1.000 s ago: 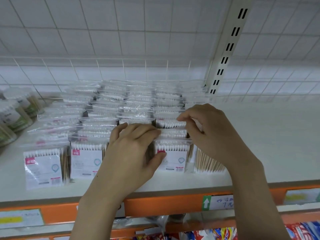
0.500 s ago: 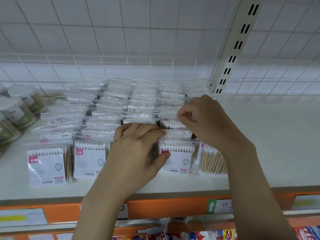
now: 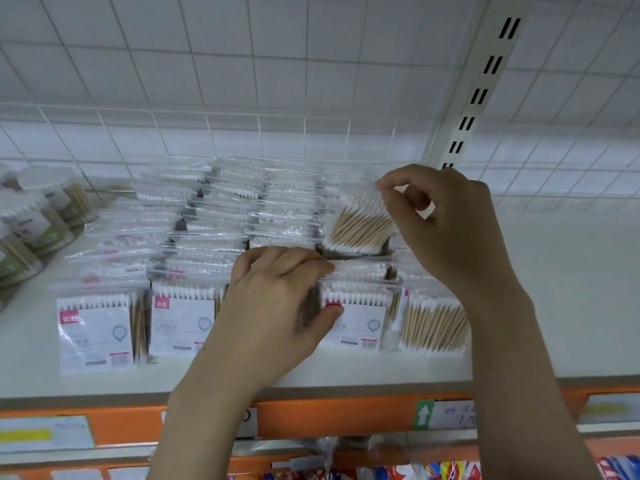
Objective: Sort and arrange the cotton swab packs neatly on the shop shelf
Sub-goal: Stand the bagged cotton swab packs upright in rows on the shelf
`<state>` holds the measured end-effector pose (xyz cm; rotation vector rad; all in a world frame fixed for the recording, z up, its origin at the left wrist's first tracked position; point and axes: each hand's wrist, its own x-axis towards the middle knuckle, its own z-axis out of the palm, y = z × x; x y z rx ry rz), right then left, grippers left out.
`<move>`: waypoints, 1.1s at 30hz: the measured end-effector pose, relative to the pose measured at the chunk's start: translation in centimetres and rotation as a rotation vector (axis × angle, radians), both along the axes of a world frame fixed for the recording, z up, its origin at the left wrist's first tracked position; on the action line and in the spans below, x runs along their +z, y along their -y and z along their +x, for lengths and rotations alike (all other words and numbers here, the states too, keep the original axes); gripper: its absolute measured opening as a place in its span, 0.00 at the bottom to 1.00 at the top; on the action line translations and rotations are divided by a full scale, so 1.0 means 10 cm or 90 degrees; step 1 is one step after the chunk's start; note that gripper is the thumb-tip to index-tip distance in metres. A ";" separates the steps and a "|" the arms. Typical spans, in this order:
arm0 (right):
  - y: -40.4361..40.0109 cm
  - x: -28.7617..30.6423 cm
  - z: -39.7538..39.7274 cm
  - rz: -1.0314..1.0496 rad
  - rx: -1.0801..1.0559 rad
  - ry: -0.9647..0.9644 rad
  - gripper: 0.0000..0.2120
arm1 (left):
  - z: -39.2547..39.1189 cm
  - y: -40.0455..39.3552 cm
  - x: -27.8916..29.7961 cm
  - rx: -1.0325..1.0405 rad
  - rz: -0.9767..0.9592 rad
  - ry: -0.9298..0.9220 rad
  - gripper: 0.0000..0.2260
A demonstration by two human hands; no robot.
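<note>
Done: rows of cotton swab packs (image 3: pixel 180 317) stand on shelf (image 3: pixel 554 289).
Left: right hand (image 3: pixel 446 223) pinches lifted pack (image 3: pixel 360 223); left hand (image 3: pixel 273 303) grips front packs.

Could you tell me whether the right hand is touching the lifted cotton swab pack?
Touching: the head view shows the right hand pinching the top corner of the lifted cotton swab pack between thumb and fingertips.
</note>
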<state>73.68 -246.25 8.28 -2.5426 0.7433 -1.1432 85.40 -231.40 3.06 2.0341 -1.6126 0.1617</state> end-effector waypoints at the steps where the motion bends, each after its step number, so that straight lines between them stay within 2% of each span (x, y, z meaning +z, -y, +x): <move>1: -0.01 0.00 -0.01 0.006 0.000 0.022 0.06 | 0.00 0.01 0.00 0.000 0.001 0.002 0.18; 7: -0.03 0.04 -0.12 0.086 0.005 0.187 0.09 | 0.01 0.03 0.00 0.000 0.000 0.006 0.18; 9: -0.01 0.03 -0.16 0.105 0.010 0.207 0.09 | 0.01 0.03 -0.01 0.001 0.000 0.008 0.19; 14: -0.01 0.01 -0.22 0.034 -0.009 0.148 0.03 | 0.01 0.02 -0.01 0.003 -0.004 0.011 0.19; 22: 0.06 0.03 -0.21 0.007 0.008 0.093 0.08 | 0.00 0.02 0.00 0.008 0.008 0.010 0.19; 29: 0.07 -0.02 -0.09 -0.014 0.060 0.001 0.06 | -0.01 0.03 0.02 0.013 0.009 0.020 0.20; 33: 0.07 -0.09 -0.02 0.027 0.073 -0.079 0.08 | -0.01 0.03 0.02 0.012 0.012 0.027 0.21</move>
